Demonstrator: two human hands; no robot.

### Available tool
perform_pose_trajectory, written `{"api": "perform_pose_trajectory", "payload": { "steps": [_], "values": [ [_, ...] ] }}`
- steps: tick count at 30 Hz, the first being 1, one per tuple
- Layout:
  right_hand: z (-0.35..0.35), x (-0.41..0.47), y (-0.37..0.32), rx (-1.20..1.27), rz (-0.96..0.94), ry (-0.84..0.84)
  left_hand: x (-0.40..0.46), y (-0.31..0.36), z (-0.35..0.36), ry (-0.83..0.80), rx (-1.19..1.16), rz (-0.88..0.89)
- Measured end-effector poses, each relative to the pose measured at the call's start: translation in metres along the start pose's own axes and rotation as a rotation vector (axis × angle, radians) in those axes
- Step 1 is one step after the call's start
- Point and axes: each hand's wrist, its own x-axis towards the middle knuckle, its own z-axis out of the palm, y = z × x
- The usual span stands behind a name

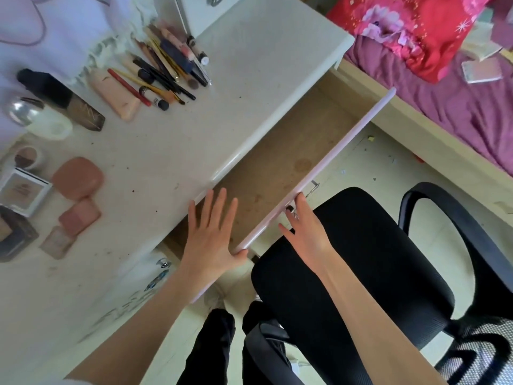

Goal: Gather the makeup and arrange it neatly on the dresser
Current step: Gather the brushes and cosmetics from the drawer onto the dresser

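On the white dresser top (194, 129) lie several pencils and brushes in a pile (166, 65), a peach tube (116, 98), a dark foundation bottle (61, 98) and pink compacts (77, 177) at the left. The drawer (277, 168) stands pulled out, its wooden bottom bare. My left hand (213, 234) hovers flat over the drawer's near end, fingers spread, thumb against the pink drawer front (333, 162). My right hand (305, 226) rests on the outside of that front by the metal handle (312, 188), fingers fairly straight.
A black office chair (361, 273) stands right against the drawer front. A bed with purple sheets (444, 101) and a red floral pillow (402, 31) runs along the right. A white jar (51, 125) and square palettes (22, 190) sit at the dresser's left edge.
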Motion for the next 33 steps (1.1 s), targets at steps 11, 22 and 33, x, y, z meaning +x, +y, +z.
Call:
{"api": "perform_pose_trajectory", "payload": {
  "steps": [11,22,33],
  "values": [
    [0.047,0.016,-0.03,0.012,-0.007,0.022,0.014,-0.041,0.002,0.033,-0.14,-0.246],
    [0.085,0.042,-0.048,-0.023,0.011,-0.032,0.026,-0.07,0.002,0.201,-0.082,-0.175],
    [0.102,0.038,-0.059,-0.042,0.034,0.024,0.03,-0.062,-0.018,0.067,-0.169,-0.27]
  ]
}}
